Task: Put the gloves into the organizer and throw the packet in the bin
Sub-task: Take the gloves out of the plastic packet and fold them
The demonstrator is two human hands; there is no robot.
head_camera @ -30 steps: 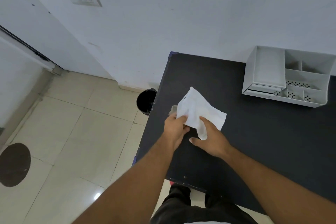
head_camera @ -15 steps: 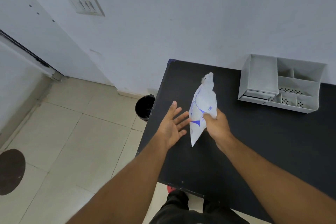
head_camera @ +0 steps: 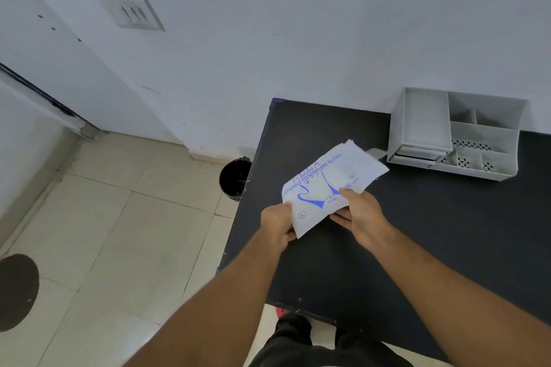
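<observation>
A white paper glove packet (head_camera: 331, 182) with blue print hangs above the black table (head_camera: 417, 232), held by both hands. My left hand (head_camera: 277, 223) pinches its near left corner. My right hand (head_camera: 360, 214) grips its lower edge. A bit of pale glove material (head_camera: 376, 153) shows at the packet's far right end. The grey organizer (head_camera: 456, 134) with several compartments stands at the back right against the wall. A black bin (head_camera: 235, 179) sits on the floor beside the table's left edge.
A white wall runs behind the table, with a switch plate (head_camera: 131, 12) on it. Beige floor tiles (head_camera: 119, 232) lie to the left, with a dark round patch (head_camera: 16, 292) at the far left. My dark trousers (head_camera: 313, 343) show below the table's near edge.
The packet was turned from upright in my right hand alone to flat, printed side up. My left hand, open half a second ago, has closed on its left corner.
</observation>
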